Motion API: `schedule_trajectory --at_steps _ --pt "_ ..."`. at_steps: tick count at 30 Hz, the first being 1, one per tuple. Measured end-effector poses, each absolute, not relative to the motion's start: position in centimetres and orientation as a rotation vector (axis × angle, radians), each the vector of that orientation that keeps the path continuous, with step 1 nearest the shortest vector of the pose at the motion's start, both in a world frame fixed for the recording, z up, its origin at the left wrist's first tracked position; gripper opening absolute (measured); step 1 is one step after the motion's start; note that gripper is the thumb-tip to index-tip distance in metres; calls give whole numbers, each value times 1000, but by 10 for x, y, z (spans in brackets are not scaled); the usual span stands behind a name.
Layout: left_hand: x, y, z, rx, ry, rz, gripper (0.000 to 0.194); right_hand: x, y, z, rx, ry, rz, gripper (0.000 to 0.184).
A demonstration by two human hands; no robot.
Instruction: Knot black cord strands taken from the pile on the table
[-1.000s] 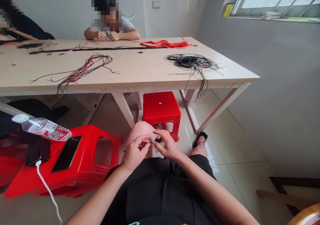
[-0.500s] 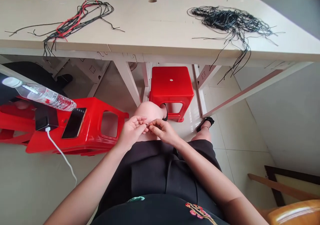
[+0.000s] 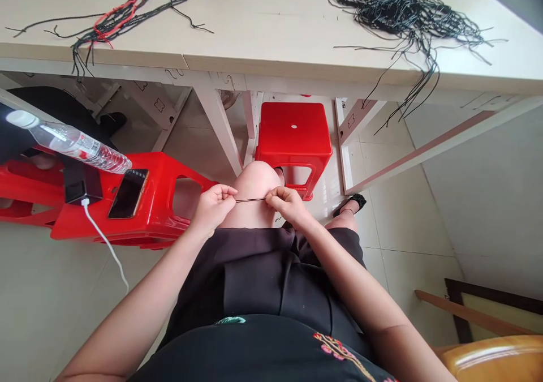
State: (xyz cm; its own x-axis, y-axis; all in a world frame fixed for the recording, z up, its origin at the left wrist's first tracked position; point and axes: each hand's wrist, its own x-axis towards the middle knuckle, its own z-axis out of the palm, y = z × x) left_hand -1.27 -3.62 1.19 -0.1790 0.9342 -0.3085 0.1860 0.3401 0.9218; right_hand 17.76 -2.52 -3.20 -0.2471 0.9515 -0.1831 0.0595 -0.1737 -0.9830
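The left hand and right hand each pinch one end of a short black cord between thumb and fingertips, just above a bare knee. Keeping that pinch firm holds the cord taut and level. Farther off, a red stool stands under the table, which bears a tangle of black cords.

The pale wooden table carried a loose tangle of black cords toward its right end and a bundle of black and red cords toward its left. In front of the table, to the left, a stack of red plastic stools bore a smartphone, a black power bank with a white cable, and a water bottle. A single red stool stood beneath the table on the tiled floor.
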Motion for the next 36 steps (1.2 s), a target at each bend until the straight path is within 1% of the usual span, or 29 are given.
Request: schedule_trajectory --at_steps 4,5,8,9,11,14,18,20,23,26,32,36 --pt "-13 -43 18 982 1561 942 18 180 -29 -29 -1225 -1356 1541 13" --pt "-11 -45 20 975 1529 948 19 178 -31 -26 -1204 -1376 1563 15" --pt "-5 -51 28 983 1439 961 22 171 -36 -12 -1077 -1488 1633 27" --pt "-4 -53 30 990 1424 953 23 168 -36 -8 -1032 -1536 1643 27" --pt "-5 -55 35 957 1383 905 25 164 -37 -1 -999 -1599 1633 24" --pt "-17 -56 40 771 1260 822 29 162 -36 3 -1082 -1559 1593 24" --pt "-34 -56 42 665 1230 804 26 159 -37 2 -1140 -1464 1612 24" --pt "-34 -57 41 725 1287 807 24 155 -38 2 -1152 -1477 1603 24" --pt "-26 -58 38 968 1412 773 25 148 -39 2 -1175 -1562 1546 22" --pt "-17 -54 36 1133 1482 743 19 145 -39 3 -1209 -1673 1469 20" --pt "-30 -38 38 694 1333 774 21 158 -29 -3 -1329 -1683 1340 16" --pt "-50 -34 42 686 1292 777 22 166 -22 -11 -1340 -1638 1315 18"
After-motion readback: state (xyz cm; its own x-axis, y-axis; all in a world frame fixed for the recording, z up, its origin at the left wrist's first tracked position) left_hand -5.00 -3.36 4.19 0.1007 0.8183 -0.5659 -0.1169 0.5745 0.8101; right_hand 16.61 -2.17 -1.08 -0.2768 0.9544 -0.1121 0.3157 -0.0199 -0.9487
